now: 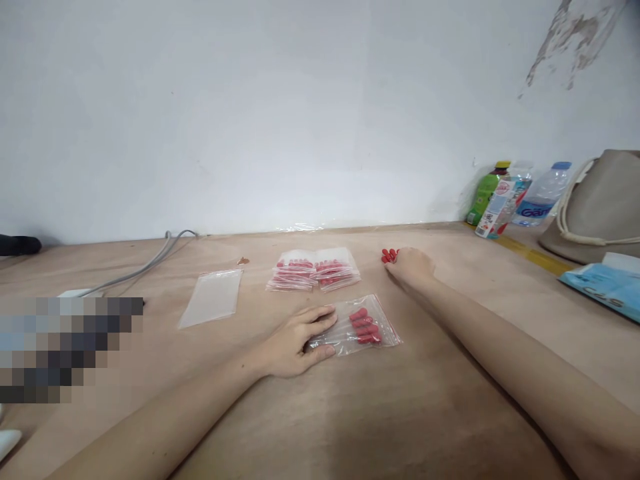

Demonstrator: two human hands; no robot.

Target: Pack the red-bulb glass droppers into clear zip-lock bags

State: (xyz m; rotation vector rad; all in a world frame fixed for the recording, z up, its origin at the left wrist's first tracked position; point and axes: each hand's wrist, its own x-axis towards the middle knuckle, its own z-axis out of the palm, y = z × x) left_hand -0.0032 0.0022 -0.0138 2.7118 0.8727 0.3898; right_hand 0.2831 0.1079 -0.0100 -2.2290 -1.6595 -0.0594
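We seem to be midway through filling the bag (343, 343), which lies flat on the bench (400, 413) with a short row of red pieces (365, 327) inside, close to its zip end; whether the zip is open we cannot tell. Our left hand (297, 340) rests on the bag's left end, palm down with the fingers a little spread. Our right hand (413, 267) is beyond the bag's right end, fingers curled at a cluster of loose pieces (387, 255); we cannot tell whether it pinches any. As we judge it, the next move calls for a light pinch that takes only a few, while the left hand steadies the slippery film. Just beyond the bag, we see filled bags (336, 255) in two overlapping stacks, and to its left, plain bags (214, 298) lying flat. As for writing, well to the right of the bag we read "C&S" on a blue packet (605, 287) and make out "Gan" on the water bottle (537, 212); the print on the green bottle (485, 193) and the tilted container (500, 212) beside it is too small for us to read.
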